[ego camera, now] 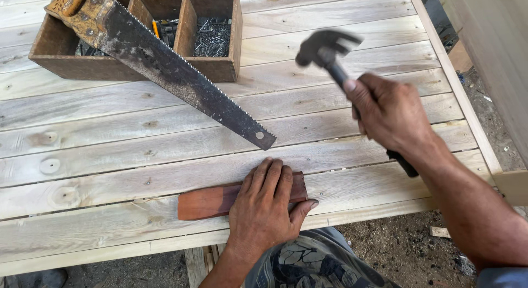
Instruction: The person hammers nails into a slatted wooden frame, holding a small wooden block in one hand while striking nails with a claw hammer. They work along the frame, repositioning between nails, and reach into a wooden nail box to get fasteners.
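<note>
Right, one plank tabletop (165,150) of pale grey boards ran across the view, its near edge just above the person's lap and its right edge by a pale framing strip (467,101). Open board lay left of the block and between the block and the saw tip; the strip along the right edge past the hammer was also bare.

Left hand (267,208) lay flat, palm down, fingers spread and together over the right half of one reddish-brown wood block (206,203), thumb hooked at the block's right end. Not a closed grip, a press: the block was pinned to the boards near the near edge, its left end sticking out uncovered.

Right hand (390,112) was fisted tight round the dark handle of one claw hammer (327,48), raised above the table, head blurred, well apart from the block and up and to the right of it. Handle end poked out below the wrist.

One hand saw (170,73), rusty blade, worn wooden handle, lay diagonally: handle propped on the box, tip resting on the boards just above the left hand's fingers, not touching them.

One wooden box (220,68) sat at the far left edge, split by dividers; three compartments could be made out, the saw covering part of the left one. Right compartment held a heap of dark nails (213,37); middle held more dark metal bits and something yellow, too small to tell. Left one mostly hidden.

Dirt ground (407,249) showed below the near edge.
</note>
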